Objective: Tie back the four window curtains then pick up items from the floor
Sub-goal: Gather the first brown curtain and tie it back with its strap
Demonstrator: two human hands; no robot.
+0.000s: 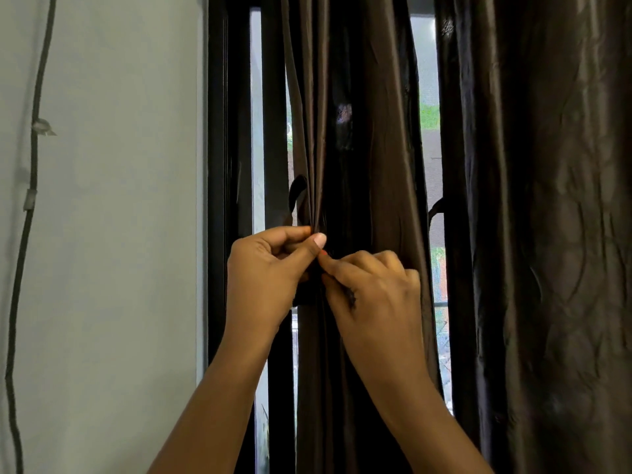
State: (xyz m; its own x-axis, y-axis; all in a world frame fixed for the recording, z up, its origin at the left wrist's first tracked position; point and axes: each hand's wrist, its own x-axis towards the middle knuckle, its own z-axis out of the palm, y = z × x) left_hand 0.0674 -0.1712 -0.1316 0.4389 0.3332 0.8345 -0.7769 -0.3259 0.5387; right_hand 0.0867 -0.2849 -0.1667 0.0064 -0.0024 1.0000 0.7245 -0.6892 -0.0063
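A dark brown satin curtain (362, 131) hangs gathered into a narrow bunch in front of the window. A dark tie-back strap (297, 191) loops out on its left side at hand height. My left hand (265, 268) pinches the strap against the bunched fabric, thumb on top. My right hand (372, 289) meets it from the right, fingers curled and pinching the strap's other end at the same spot. A second brown curtain (547, 234) hangs loose on the right.
The black window frame (219, 165) stands left of the gathered curtain. A grey wall (119, 200) lies further left, with a dark cable (32, 200) clipped down it. Daylight shows through gaps beside the curtains.
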